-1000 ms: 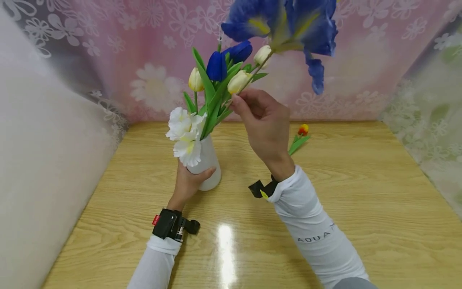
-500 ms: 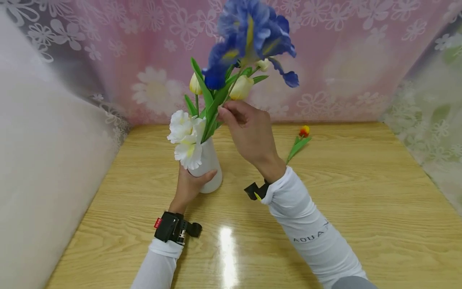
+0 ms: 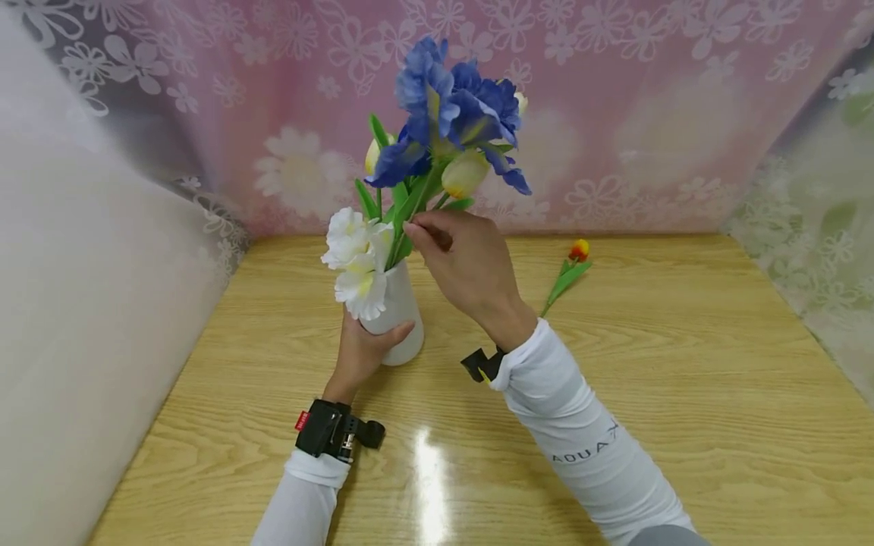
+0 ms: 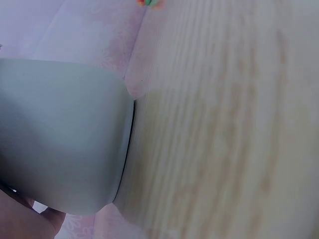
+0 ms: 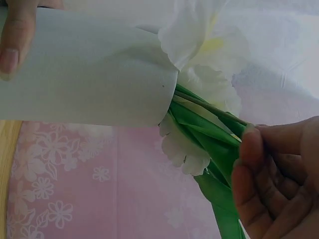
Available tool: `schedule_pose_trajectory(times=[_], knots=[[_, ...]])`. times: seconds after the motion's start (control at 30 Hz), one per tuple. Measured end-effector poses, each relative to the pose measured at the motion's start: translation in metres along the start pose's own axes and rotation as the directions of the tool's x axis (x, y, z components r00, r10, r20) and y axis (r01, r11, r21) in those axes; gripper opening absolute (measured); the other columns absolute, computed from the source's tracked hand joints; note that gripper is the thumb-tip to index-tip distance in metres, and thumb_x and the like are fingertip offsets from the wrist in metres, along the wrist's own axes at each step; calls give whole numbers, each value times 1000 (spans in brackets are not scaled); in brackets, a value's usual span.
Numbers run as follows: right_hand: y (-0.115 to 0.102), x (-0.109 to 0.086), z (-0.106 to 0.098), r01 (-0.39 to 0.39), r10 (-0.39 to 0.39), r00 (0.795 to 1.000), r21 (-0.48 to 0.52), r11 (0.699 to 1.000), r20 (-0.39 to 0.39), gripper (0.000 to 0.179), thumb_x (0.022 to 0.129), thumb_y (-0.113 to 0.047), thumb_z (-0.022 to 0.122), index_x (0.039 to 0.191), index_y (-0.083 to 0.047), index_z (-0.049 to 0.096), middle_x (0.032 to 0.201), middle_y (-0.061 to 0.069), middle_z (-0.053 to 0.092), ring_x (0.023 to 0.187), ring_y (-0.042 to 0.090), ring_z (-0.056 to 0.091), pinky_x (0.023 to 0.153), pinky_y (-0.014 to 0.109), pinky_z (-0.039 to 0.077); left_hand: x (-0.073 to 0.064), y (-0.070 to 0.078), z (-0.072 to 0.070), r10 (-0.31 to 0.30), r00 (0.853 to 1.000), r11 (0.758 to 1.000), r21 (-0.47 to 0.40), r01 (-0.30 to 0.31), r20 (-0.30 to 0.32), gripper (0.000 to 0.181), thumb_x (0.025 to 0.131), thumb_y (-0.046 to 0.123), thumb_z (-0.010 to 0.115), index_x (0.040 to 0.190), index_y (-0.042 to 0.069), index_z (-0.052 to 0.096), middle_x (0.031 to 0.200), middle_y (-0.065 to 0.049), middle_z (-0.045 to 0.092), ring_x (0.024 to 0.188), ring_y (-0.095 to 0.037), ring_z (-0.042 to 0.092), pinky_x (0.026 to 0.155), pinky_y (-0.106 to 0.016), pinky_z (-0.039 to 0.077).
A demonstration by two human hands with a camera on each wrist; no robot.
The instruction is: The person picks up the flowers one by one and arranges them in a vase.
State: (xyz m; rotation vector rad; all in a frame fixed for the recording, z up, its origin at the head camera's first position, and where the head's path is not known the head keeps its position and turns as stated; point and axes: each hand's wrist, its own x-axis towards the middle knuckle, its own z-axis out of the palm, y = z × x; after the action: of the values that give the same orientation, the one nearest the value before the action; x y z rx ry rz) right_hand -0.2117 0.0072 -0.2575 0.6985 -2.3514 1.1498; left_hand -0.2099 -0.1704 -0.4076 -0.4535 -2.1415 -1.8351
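Observation:
A white vase [image 3: 404,307] stands on the wooden table, gripped low on its side by my left hand [image 3: 365,345], whose thumb lies across its front. My right hand [image 3: 474,265] pinches the thin stem [image 5: 212,107] of a blue iris [image 3: 457,106] just above the rim. In the right wrist view that stem runs down into the vase mouth beside green leaves [image 5: 204,132]. A white iris [image 3: 358,262] droops over the rim on the left. Cream tulips [image 3: 466,173] stand behind the blue petals, which cover part of the bunch.
An orange and yellow tulip [image 3: 579,251] lies on the table [image 3: 683,364] to the right, its stem end hidden by the right sleeve. A pink flowered curtain [image 3: 614,152] hangs along the table's back edge. A pale wall [image 3: 102,265] stands at the left.
My right hand has moved left and down, taking the blue iris from above right of the bunch down in among the other flowers. My left hand still holds the vase in place.

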Motion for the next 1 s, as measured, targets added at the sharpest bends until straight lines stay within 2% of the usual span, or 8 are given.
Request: schedule_pose_trajectory(times=[0.13, 0.27, 0.37, 0.43, 0.53, 0.63, 0.8, 1.0], knots=[[-3, -2, 2, -8, 10, 1000, -90, 996, 19, 20, 96, -29, 60, 101, -16, 75, 78, -9, 67, 64, 6, 56, 59, 28, 45, 2, 0, 0, 17, 1000, 1000, -26, -17, 15, 83, 76, 4, 78, 142, 11, 28, 132, -8, 44, 119, -21, 43, 99, -45, 34], [-4, -3, 10, -80, 96, 987, -127, 989, 127, 20, 96, -32, 59, 100, -20, 74, 80, -12, 66, 61, 4, 55, 54, 26, 44, 1, 0, 1, -1, 1000, 998, -58, 2, 18, 84, 76, 2, 78, 142, 12, 26, 133, -8, 41, 120, -23, 42, 99, -46, 34], [-2, -3, 16, -191, 201, 951, -66, 979, 236, 18, 96, -29, 59, 93, -15, 70, 71, -7, 65, 54, 7, 56, 48, 27, 43, -1, 1, 0, -38, 999, 998, -58, 39, 16, 86, 78, 3, 77, 143, 10, 22, 134, -11, 39, 120, -26, 41, 97, -48, 37], [2, -4, 18, -257, 244, 930, 14, 966, 275, 16, 95, -26, 60, 90, -11, 65, 65, -2, 63, 50, 11, 57, 46, 29, 42, -2, 1, 0, -65, 998, 997, -50, 66, 14, 86, 79, 4, 76, 144, 9, 20, 134, -13, 38, 120, -28, 42, 95, -50, 39], [7, -6, 17, -311, 270, 917, 106, 944, 293, 15, 94, -23, 61, 89, -10, 59, 57, 2, 60, 50, 15, 59, 45, 31, 39, -3, 1, -1, -94, 996, 995, -37, 94, 5, 86, 79, 7, 77, 143, 8, 21, 132, -14, 39, 118, -28, 43, 93, -50, 40], [14, -10, 16, -324, 270, 918, 158, 933, 291, 17, 93, -28, 63, 97, -12, 59, 61, 2, 61, 52, 17, 60, 46, 34, 40, -3, 1, 0, -92, 996, 995, -38, 92, 2, 86, 79, 7, 77, 143, 8, 21, 132, -15, 40, 117, -28, 43, 94, -50, 39], [26, -17, 14, -362, 324, 889, 64, 930, 323, 21, 91, -34, 66, 94, -14, 61, 69, 3, 63, 56, 17, 61, 49, 35, 44, -2, -2, 0, -82, 997, 995, -58, 82, -2, 85, 78, 5, 77, 142, 9, 22, 132, -12, 41, 117, -27, 44, 95, -49, 38], [50, -33, 11, -363, 386, 859, -130, 922, 336, 30, 92, -38, 63, 74, -15, 65, 62, -4, 63, 51, 15, 58, 45, 32, 41, -3, -1, 2, -101, 995, 994, -47, 101, -10, 83, 78, 7, 79, 142, 11, 26, 131, -12, 43, 118, -28, 44, 94, -51, 39]])
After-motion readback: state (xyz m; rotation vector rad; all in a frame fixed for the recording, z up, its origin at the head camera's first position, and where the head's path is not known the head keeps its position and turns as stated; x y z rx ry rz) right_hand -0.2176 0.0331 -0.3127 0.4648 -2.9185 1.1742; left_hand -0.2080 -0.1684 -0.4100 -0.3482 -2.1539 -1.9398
